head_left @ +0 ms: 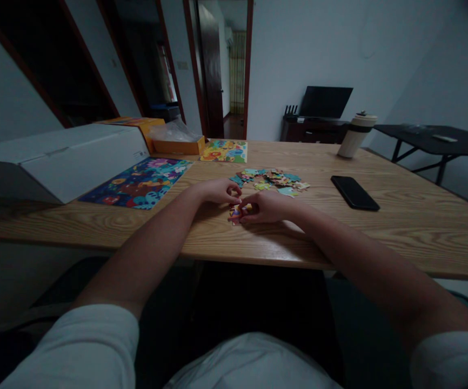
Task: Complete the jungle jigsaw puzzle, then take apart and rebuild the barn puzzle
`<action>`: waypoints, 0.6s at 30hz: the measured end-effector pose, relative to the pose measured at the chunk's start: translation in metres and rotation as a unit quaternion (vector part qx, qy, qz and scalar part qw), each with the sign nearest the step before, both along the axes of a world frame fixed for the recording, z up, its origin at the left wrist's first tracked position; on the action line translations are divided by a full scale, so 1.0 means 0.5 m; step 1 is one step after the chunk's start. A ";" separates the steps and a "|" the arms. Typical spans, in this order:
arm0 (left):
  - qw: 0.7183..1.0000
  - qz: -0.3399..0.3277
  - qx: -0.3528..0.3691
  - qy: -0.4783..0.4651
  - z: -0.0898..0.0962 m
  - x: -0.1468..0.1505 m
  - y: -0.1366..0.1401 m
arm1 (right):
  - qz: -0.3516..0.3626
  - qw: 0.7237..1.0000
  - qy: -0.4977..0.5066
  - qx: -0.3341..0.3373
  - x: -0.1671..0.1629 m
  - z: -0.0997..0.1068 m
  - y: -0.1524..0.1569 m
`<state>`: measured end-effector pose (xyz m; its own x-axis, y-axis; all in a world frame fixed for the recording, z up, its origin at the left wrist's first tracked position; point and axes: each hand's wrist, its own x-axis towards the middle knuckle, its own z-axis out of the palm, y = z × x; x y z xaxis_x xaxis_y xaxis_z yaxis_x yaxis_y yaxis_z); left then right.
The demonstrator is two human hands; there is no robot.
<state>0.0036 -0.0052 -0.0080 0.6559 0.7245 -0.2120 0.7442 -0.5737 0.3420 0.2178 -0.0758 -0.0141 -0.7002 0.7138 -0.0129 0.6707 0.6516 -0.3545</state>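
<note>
Left hand (pixel 218 192) is curling on the near side of the loose pile of puzzle pieces (pixel 276 176), thumb and forefinger forming a narrow gap at the far edge of a small cluster (pixel 235 214); whether it is gripping a piece, cannot tell. Right hand (pixel 271 206) is bending its fingers, thumb and forefinger standing part-way apart and bracketing the cluster's right side. It seems to be touching the pieces; how firmly it is holding any is not showing.

Step, as judged: hands are probably seating one piece against another. Good technique would be keeping the left fingertips steadying the cluster flat, turning the piece with the right until its tab is facing the socket, then pressing straight down. Pushing sideways would be risking buckling or sliding on the tabletop (pixel 420 232).

Position: the cluster is lying nearer than the pile, left of its middle, between the two hands, with the right fingers partly hiding it. Phone (pixel 354 193) is lying right of the pile; blue printed sheet (pixel 139 183) is lying left of it.
</note>
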 end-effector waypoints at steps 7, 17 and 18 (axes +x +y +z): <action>1.000 -0.002 -0.012 -0.004 -0.005 -0.002 0.004 | -0.010 0.997 -0.050 -0.054 0.011 0.027 -0.011; 1.000 0.010 -0.017 -0.002 -0.003 -0.002 -0.002 | -0.074 0.992 -0.096 -0.032 0.052 0.043 0.008; 1.000 0.011 -0.017 0.000 -0.003 -0.002 -0.001 | -0.071 0.992 -0.096 -0.033 0.053 0.044 0.009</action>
